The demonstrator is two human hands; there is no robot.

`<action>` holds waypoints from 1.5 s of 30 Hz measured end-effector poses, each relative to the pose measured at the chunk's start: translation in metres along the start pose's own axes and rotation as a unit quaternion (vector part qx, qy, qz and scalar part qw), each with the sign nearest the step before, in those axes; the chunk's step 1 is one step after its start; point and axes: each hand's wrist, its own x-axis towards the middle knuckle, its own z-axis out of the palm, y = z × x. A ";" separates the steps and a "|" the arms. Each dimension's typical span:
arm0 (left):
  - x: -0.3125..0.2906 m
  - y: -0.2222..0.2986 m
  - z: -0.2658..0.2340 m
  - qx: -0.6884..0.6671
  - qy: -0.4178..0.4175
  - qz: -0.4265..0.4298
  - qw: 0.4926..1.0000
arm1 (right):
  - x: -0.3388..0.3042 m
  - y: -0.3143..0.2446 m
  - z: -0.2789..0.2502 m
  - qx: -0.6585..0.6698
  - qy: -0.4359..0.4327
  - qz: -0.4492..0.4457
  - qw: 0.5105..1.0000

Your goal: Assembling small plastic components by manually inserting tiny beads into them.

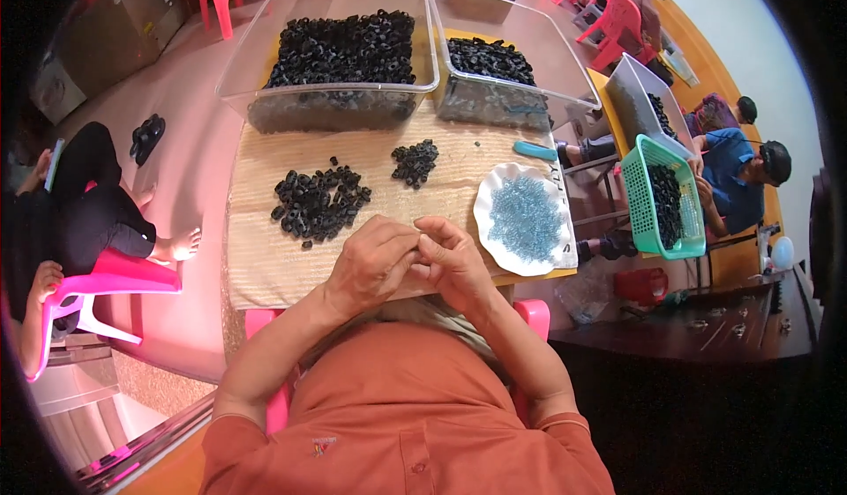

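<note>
Both my hands meet at the near edge of the table, fingertips pinched together in front of my body. My left hand has its fingers curled, and my right hand presses thumb and forefinger against it. Whatever they hold is too small or too hidden to make out. Beyond my left hand lies a loose pile of small black plastic parts. A smaller cluster of black parts sits farther back. To the right of my right hand is a white scalloped plate heaped with small clear-bluish pieces.
Two clear plastic bins of black parts stand along the table's far side. A teal-handled tool lies near the right edge. A green basket is beside a person in blue; another person sits at left.
</note>
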 end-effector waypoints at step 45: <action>0.072 -0.096 -0.089 0.214 -0.338 -0.068 0.914 | -0.009 -0.015 0.000 -0.098 -0.014 0.012 0.995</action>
